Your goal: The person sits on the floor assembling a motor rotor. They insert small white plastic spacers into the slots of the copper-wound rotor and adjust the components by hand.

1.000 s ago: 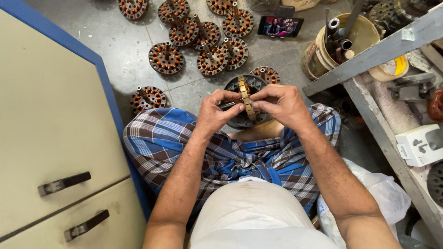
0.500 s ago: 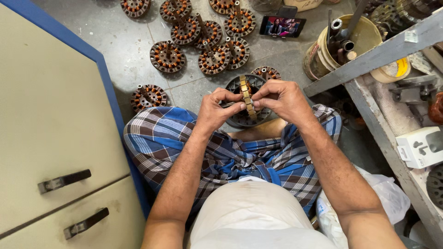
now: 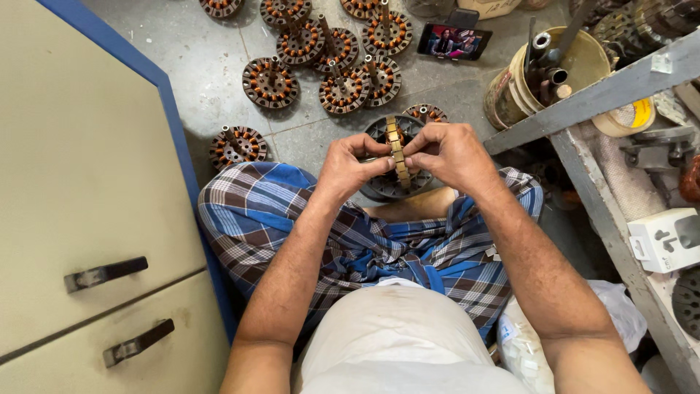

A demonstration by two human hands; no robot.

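While hands (image 3: pixel 397 160) pinch a stator (image 3: pixel 396 152), wound stators (image 3: pixel 343 69) crowd ahead.

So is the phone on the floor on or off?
On. The phone leans upright on the floor with its screen lit, showing a colourful picture. What it shows is too small to make out.

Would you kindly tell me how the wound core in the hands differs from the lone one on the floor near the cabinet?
The held core stands on edge, clasped by the left hand and right hand; the lone core lies flat, untouched. The held one shows its yellowish rim, the lone one its face of coils. Both are round.
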